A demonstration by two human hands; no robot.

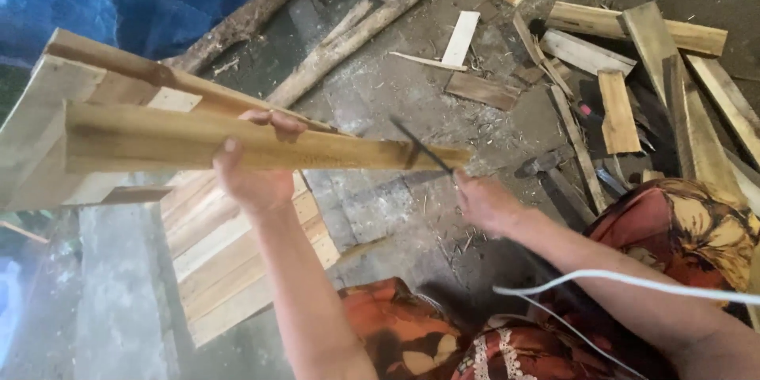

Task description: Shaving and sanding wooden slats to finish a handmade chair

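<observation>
- Left hand (255, 168): closed round long wooden plank (237, 149), held level above floor.
- Right hand (484, 202): gripping thin dark tool (421, 147), tip touching plank's right end.
- Wooden panel (229, 261): slatted, beneath plank.
- Scrap boards (633, 79): scattered on concrete floor (380, 103), well apart.
- White cable (633, 281): crossing right forearm.

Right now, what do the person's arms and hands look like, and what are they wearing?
Both arms are bare from elbow to fingertips: no sleeves, gloves, rings or watch show on the left hand or the right hand. Lower down is a patterned garment in red, orange and yellow, with white lace-like trim. A thin white cable crosses in front of the right forearm.
</observation>
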